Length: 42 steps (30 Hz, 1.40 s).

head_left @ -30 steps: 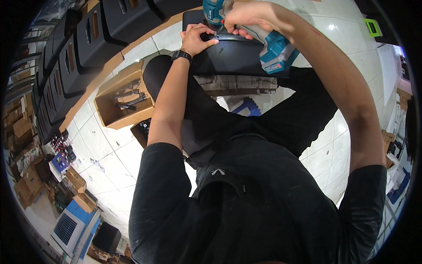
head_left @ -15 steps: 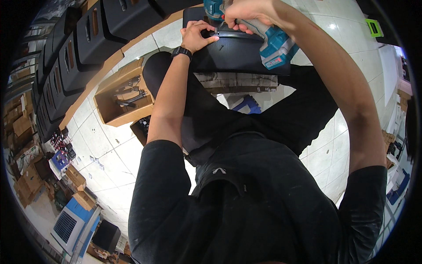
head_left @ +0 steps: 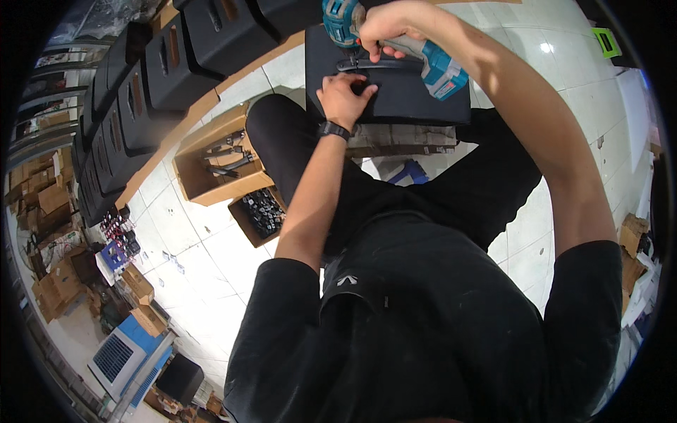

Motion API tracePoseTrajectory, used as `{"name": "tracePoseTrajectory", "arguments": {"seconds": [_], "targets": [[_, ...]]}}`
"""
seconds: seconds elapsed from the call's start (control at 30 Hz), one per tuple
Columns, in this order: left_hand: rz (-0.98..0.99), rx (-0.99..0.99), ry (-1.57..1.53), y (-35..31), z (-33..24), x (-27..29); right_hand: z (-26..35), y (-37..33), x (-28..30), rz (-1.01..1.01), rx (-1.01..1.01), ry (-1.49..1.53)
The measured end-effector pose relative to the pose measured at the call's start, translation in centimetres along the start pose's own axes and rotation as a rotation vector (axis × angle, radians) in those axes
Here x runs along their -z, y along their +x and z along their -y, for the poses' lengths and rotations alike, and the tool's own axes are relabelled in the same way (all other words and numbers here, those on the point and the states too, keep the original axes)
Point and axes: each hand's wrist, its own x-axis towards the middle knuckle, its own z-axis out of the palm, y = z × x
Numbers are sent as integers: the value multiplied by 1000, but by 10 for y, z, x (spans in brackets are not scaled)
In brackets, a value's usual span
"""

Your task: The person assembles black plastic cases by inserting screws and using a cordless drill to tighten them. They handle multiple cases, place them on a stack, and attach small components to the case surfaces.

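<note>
My right hand (head_left: 391, 27) is wrapped round the grip of a teal cordless drill (head_left: 343, 25), its bit pointing down at one end of a black strip handle (head_left: 384, 64). The handle lies across the top of a black box (head_left: 416, 99) in front of me. Just below the bit, my left hand (head_left: 344, 102) rests on the box with thumb and fingers curled toward each other in a pinch. Whatever is between those fingertips is too small and hidden to make out. A dark watch (head_left: 333, 130) circles my left wrist.
Left of my knee stands an open carton (head_left: 190, 187) with black handles (head_left: 229, 166) inside. Beside it, a smaller box (head_left: 243, 224) holds many small dark parts. Several black boxes (head_left: 173, 53) with slots line the upper left. Under the worked box lies a flat pale stack (head_left: 402, 137).
My left hand has left the handle's end and moved nearer me, to where a small screw lay on the box. The drill stays over the handle. The view has shifted slightly.
</note>
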Motion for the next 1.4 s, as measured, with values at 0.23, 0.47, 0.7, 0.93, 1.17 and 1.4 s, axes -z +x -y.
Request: {"name": "tracePoseTrajectory", "arguments": {"seconds": [0.23, 0.47, 0.7, 0.93, 1.17, 1.4], "targets": [[-215, 13, -77, -6, 2, -25, -44, -60, 14, -172, 184, 214], [-92, -88, -167, 4, -4, -11, -138, -162, 23, -235, 169, 542], [252, -7, -1051, 12, -77, -34, -193, -209, 10, -200, 123, 755], [395, 10, -997, 13, -96, -22, -206, -233, 5, -231, 192, 828], [456, 61, -975, 9, -103, -22, -222, -241, 6, -229, 194, 814], [499, 89, -1038, 6, -103, -27, -228, -244, 5, -202, 163, 788]]}}
